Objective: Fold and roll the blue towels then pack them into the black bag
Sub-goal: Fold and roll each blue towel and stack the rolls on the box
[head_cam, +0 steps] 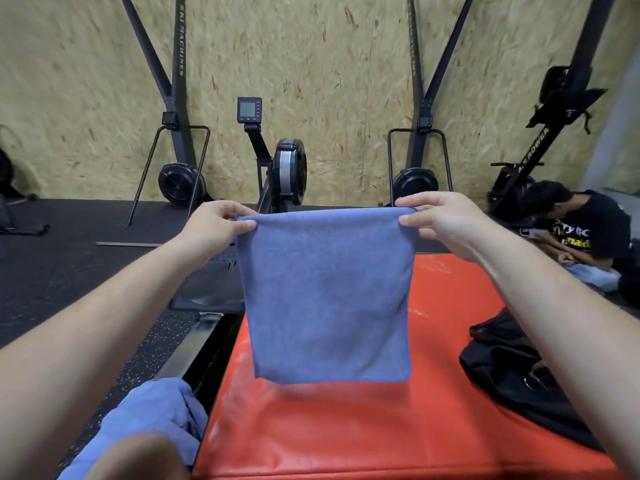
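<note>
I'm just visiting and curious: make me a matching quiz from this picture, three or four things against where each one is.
Things:
1 flat blue towel
2 black bag
3 bunched blue towel
4 small screen

Places:
A lying on the red mat
B up by the wooden wall
C lower left of the view
D hanging from left hand and right hand

Pairs: 1-D, 2-A, 3-C, 4-B.

Bare forearms (pixel 104 313), bare left hand (pixel 214 226), bare right hand (pixel 446 223), bare knee (pixel 135 455)
</note>
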